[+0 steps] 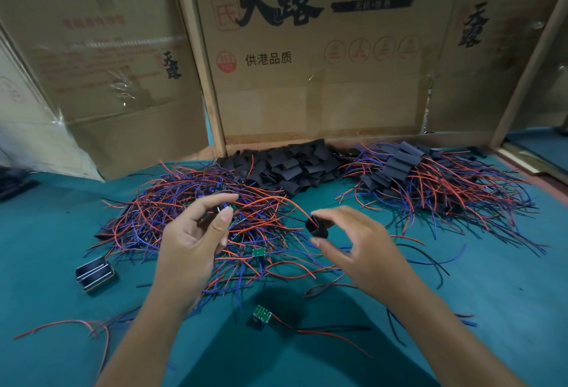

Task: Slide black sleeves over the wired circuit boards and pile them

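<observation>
My left hand (196,239) pinches a small wired circuit board (222,209) above a tangled heap of unsleeved boards with red, blue and black wires (190,202). My right hand (353,242) holds an open black sleeve (316,226) between thumb and fingers; a red wire from the held board reaches to the sleeve's mouth. A heap of empty black sleeves (292,168) lies at the back centre. Sleeved boards are stacked in a pile (430,177) at the back right. One loose green board (262,314) lies near the front.
Everything rests on a teal mat (491,294). Cardboard boxes (307,63) wall off the back. Small black rectangular blocks (95,274) sit at the left. Stray wires (430,260) trail across the mat on both sides.
</observation>
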